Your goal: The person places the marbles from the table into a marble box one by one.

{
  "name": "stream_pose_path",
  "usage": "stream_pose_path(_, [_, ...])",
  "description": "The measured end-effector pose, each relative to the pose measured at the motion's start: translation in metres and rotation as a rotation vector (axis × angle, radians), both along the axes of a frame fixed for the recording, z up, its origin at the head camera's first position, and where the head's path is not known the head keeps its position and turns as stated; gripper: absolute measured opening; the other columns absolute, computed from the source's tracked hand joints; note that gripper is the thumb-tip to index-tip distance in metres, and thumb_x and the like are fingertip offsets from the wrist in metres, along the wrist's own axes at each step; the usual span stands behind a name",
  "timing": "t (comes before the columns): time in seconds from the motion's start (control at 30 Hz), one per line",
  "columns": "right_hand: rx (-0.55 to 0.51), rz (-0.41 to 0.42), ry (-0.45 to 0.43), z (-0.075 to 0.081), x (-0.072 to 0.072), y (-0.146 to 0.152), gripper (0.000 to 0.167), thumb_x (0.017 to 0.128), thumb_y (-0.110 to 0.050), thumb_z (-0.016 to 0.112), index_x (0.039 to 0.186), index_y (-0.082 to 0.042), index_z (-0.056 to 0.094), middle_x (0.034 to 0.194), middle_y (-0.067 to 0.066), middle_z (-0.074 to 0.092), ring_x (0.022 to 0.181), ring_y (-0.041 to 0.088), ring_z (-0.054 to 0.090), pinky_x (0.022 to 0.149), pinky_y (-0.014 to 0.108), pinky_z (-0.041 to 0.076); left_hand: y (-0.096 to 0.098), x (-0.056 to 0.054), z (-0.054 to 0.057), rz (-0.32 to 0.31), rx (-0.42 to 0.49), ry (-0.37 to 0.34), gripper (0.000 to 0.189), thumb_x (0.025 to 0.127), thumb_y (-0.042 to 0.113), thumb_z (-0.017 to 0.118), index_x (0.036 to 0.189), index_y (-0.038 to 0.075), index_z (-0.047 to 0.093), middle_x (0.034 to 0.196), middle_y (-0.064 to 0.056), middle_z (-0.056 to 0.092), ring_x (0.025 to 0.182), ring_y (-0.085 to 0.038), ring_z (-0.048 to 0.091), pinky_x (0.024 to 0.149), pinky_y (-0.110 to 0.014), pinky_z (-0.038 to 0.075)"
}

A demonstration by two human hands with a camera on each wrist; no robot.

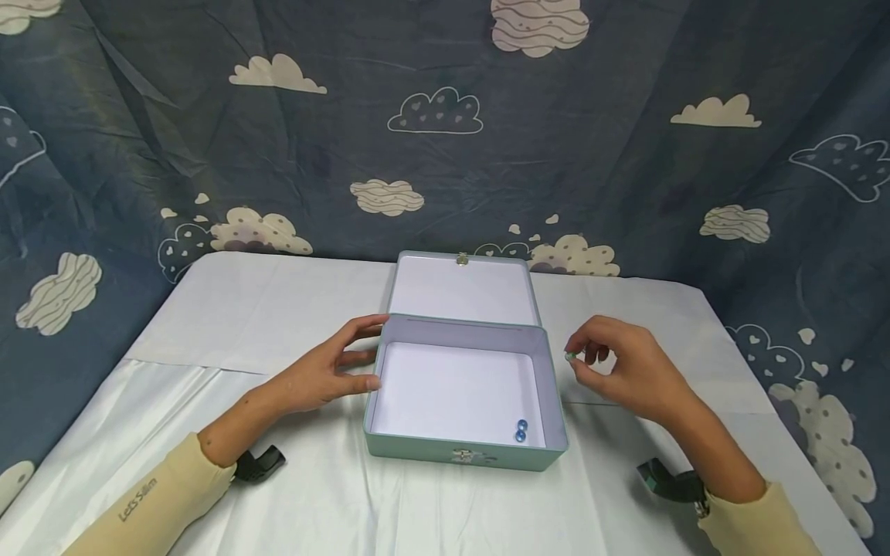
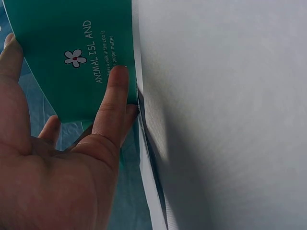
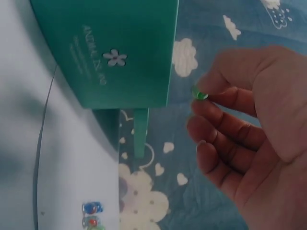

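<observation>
Right of the box (image 1: 417,449), our right grip (image 1: 629,372) pinches a green marble (image 1: 570,356). Our spread left grip (image 1: 321,377) touches the box's left. Inside lie two blue marbles (image 1: 521,425).

Right grip (image 1: 631,367) on probable marble (image 1: 570,356)

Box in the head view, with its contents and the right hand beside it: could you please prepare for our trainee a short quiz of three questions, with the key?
1. How many blue marbles lie inside the box?

2. True or false: the lid of the box stands open.

3. What does the right hand pinch?
a) the lid
b) a green marble
c) a blue marble

Key: 1. two; 2. true; 3. b
</observation>
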State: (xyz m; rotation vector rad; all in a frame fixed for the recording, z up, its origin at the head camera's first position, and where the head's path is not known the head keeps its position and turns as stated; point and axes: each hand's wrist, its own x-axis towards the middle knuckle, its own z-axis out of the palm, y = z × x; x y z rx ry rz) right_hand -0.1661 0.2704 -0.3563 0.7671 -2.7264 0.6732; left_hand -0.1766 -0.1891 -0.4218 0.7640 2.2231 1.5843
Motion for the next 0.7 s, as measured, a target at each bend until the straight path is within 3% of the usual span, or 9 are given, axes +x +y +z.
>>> stream_pose_path(0.3, [-0.034,0.112,-0.095,0.002,0.01,-0.013,0.032,0.084,0.002,0.085,0.101,-0.023,0.075,0.096,-0.014,0.068,0.08,0.011,0.06,0.062,0.024,0.057,0.001,0.001,0.001,-0.002,0.007,-0.002,0.088,0.099,0.02,0.08,0.167,0.033,0.026,0.17,-0.006,0.029,0.148,-0.045,0.046,0.106,-0.053,0.055])
stream_pose_path(0.5, [-0.015,0.213,-0.124,0.001,0.016,-0.022,0.034,0.083,0.001,0.085,0.1,-0.027,0.074,0.094,-0.018,0.065,0.079,0.008,0.058,0.058,0.024,0.053,0.001,0.001,0.001,-0.004,0.01,0.007,0.088,0.099,0.02,0.08,0.167,0.031,0.026,0.171,-0.006,0.028,0.148,-0.046,0.046,0.106,-0.054,0.055])
stream_pose_path(0.7, [0.02,0.253,-0.155,-0.001,0.019,-0.026,0.034,0.083,-0.001,0.085,0.099,-0.028,0.072,0.093,-0.019,0.064,0.074,0.004,0.057,0.059,0.024,0.054,0.002,0.001,0.001,-0.002,0.011,0.004,0.088,0.099,0.02,0.08,0.168,0.031,0.026,0.171,-0.008,0.028,0.148,-0.046,0.045,0.105,-0.053,0.056])
